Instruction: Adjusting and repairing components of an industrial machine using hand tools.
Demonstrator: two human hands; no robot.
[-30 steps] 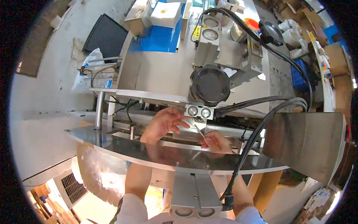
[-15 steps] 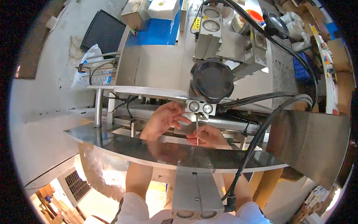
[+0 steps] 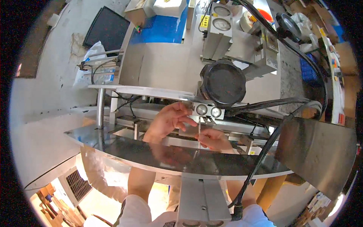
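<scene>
Both my hands reach under a metal machine, beyond a shiny steel plate (image 3: 211, 166). My left hand (image 3: 168, 120) has its fingers bent, the fingertips touching a small metal block with two round silver buttons (image 3: 206, 110). My right hand (image 3: 213, 138) pinches a thin metal rod (image 3: 199, 130) that stands upright just below that block. A large black round knob (image 3: 223, 83) sits right above the block. My forearms are partly hidden by the steel plate.
Thick black hoses (image 3: 272, 109) curve from the machine down to the lower right. A bent steel panel (image 3: 321, 151) stands at the right. Gauges (image 3: 221, 19) and metal housings sit at the top, a dark screen (image 3: 106, 30) at the upper left.
The thin rod has turned from slanted to upright under the button block. My left fingertips stay at the block; my right hand shifted slightly left below it.
</scene>
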